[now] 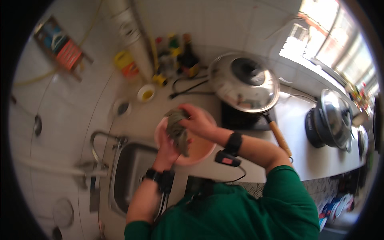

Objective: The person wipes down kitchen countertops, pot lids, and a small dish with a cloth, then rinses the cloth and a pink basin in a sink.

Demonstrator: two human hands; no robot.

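Observation:
A bunched grey-green cloth (177, 127) is held between my two hands above a pink basin (207, 150) on the countertop. My left hand (168, 147) grips its lower part from the near left side. At the upper right of the cloth, my right hand (199, 120) has its fingers closed on it. The basin seems to hold some liquid; my hands and the cloth hide part of its inside. Both wrists wear black straps with small devices. The picture is slightly blurred.
A steel sink (135, 171) with a faucet (97, 144) is at the left. A lidded wok (243, 84) with a wooden handle stands behind right on a black cooker. Bottles (190, 57) and a small bowl (146, 93) are behind the basin; another lidded pot (333, 120) is far right.

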